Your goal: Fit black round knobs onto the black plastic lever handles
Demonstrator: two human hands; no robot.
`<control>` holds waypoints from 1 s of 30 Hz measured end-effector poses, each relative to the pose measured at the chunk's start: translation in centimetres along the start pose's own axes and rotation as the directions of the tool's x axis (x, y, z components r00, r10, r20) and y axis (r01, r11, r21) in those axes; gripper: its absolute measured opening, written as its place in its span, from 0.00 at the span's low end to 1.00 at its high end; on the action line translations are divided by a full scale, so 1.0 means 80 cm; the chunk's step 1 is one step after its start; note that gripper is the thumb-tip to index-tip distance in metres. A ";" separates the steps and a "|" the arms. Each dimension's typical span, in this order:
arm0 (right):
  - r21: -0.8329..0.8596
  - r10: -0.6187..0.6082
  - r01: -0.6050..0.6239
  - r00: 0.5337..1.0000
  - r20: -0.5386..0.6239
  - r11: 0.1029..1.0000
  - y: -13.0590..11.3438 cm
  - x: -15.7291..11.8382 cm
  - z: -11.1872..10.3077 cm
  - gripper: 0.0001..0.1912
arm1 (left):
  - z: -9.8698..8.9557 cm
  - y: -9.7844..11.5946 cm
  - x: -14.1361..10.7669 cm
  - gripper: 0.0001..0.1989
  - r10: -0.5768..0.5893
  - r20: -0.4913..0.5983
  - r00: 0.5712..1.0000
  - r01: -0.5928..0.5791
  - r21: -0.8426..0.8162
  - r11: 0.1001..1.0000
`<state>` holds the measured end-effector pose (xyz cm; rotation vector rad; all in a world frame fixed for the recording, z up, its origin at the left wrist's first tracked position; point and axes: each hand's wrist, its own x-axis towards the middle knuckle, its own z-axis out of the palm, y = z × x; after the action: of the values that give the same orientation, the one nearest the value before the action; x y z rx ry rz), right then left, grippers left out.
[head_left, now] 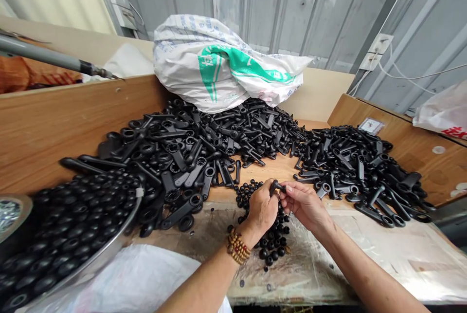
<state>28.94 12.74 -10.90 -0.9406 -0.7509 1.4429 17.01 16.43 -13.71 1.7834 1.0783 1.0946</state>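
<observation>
Near the table's middle, my left hand is closed around a black plastic crank handle, whose rounded end shows above the thumb. My right hand meets it from the right, with thumb and fingertips pinched at the handle's narrow tip. Whether a small part sits between those fingertips is hidden. Below and between both hands lie several loose round black knobs, some with a hole showing. A beaded bracelet circles the left wrist.
A big pile of black crank handles spreads behind and left, and another pile lies right. A metal-rimmed basin of black knobs stands front left, beside a round container of small metal parts. A white sack rests at the back.
</observation>
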 end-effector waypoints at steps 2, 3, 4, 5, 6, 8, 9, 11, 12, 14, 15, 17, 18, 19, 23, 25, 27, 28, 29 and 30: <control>-0.006 -0.025 0.024 0.999 -0.021 1.000 0.005 0.000 -0.001 0.11 | 0.001 0.000 -0.001 0.05 0.023 -0.023 0.999 -0.021 0.092 0.996; -0.011 -0.036 0.035 0.999 -0.034 0.999 0.007 0.000 -0.002 0.11 | 0.001 0.000 -0.001 0.06 0.038 -0.035 0.999 -0.033 0.140 0.990; -0.015 -0.044 0.043 0.998 -0.046 0.999 0.009 -0.001 -0.003 0.11 | 0.001 0.000 -0.002 0.06 0.055 -0.042 0.998 -0.046 0.185 0.982; -0.017 -0.048 0.047 0.997 -0.057 0.999 0.011 -0.001 -0.003 0.11 | 0.001 0.000 -0.003 0.06 0.073 -0.046 0.996 -0.061 0.225 0.972; -0.017 -0.049 0.048 0.996 -0.069 0.999 0.012 -0.002 -0.003 0.12 | 0.002 0.000 -0.004 0.06 0.092 -0.046 0.995 -0.077 0.260 0.963; -0.017 -0.050 0.049 0.994 -0.096 0.999 0.012 -0.005 -0.002 0.12 | 0.003 0.000 -0.006 0.07 0.132 -0.051 0.990 -0.109 0.327 0.939; -0.018 -0.053 0.051 0.992 -0.110 0.999 0.011 -0.007 0.000 0.13 | 0.003 0.000 -0.007 0.06 0.157 -0.058 0.986 -0.126 0.362 0.924; -0.026 -0.057 0.054 0.988 -0.147 0.998 0.009 -0.010 0.005 0.13 | 0.006 -0.002 -0.008 0.06 0.208 -0.083 0.975 -0.154 0.427 0.891; -0.030 -0.056 0.052 0.984 -0.168 0.998 0.007 -0.011 0.008 0.13 | 0.007 -0.003 -0.009 0.05 0.230 -0.096 0.968 -0.163 0.455 0.876; -0.031 -0.042 0.036 0.978 -0.205 0.999 0.005 -0.012 0.013 0.13 | 0.008 -0.005 -0.009 0.05 0.257 -0.117 0.959 -0.169 0.494 0.853; -0.025 -0.026 0.021 0.976 -0.215 0.999 0.004 -0.011 0.016 0.13 | 0.009 -0.005 -0.010 0.04 0.264 -0.122 0.957 -0.171 0.502 0.848; 0.003 0.010 -0.010 0.981 -0.195 1.000 0.004 -0.009 0.019 0.12 | 0.009 -0.004 -0.010 0.04 0.268 -0.130 0.955 -0.172 0.494 0.852; 0.023 0.030 -0.027 0.986 -0.164 0.999 0.004 -0.008 0.019 0.12 | 0.008 -0.003 -0.011 0.04 0.263 -0.134 0.955 -0.169 0.480 0.861; 0.042 0.046 -0.041 0.991 -0.129 0.998 0.004 -0.007 0.019 0.12 | 0.007 -0.002 -0.011 0.04 0.255 -0.139 0.957 -0.165 0.463 0.871; 0.059 0.068 -0.067 0.998 -0.018 0.996 0.004 -0.005 0.010 0.12 | 0.005 -0.001 -0.013 0.06 0.248 -0.126 0.961 -0.169 0.441 0.881; 0.003 0.071 -0.071 0.997 0.015 0.997 0.000 -0.010 -0.001 0.12 | 0.007 -0.005 -0.014 0.06 0.281 -0.090 0.955 -0.210 0.462 0.862; -0.130 0.088 -0.079 0.994 0.062 0.988 -0.007 -0.018 -0.013 0.13 | 0.010 -0.009 -0.014 0.07 0.347 -0.036 0.937 -0.288 0.483 0.827; -0.223 0.105 -0.082 0.990 0.093 0.971 -0.013 -0.022 -0.019 0.13 | 0.011 -0.011 -0.014 0.09 0.389 -0.002 0.921 -0.338 0.488 0.805; -0.323 0.126 -0.080 0.984 0.122 0.943 -0.019 -0.026 -0.025 0.13 | 0.013 -0.013 -0.014 0.11 0.429 0.036 0.903 -0.390 0.487 0.782; -0.417 0.141 -0.070 0.980 0.141 0.906 -0.026 -0.028 -0.032 0.12 | 0.013 -0.014 -0.014 0.15 0.465 0.075 0.882 -0.441 0.480 0.758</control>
<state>32.09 10.50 -10.01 -1.2033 -1.1770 1.5012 17.39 15.58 -15.36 2.5364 1.0351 1.2226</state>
